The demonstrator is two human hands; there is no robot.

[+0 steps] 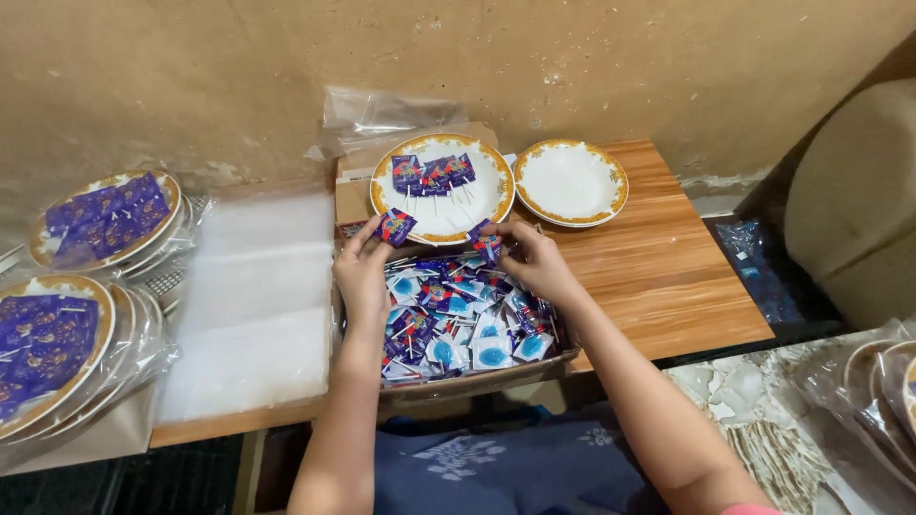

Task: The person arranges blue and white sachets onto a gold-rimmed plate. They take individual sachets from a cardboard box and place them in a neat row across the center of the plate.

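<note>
Your left hand has its fingers pinched shut on one purple-wrapped lollipop, lifted just above the cardboard box. Your right hand grips a second wrapped lollipop at the box's far edge. The box brims with loose lollipops, so both hands pick from it. Just beyond the box, a gold-rimmed plate holds a few; an empty plate sits beside it on the counter.
</note>
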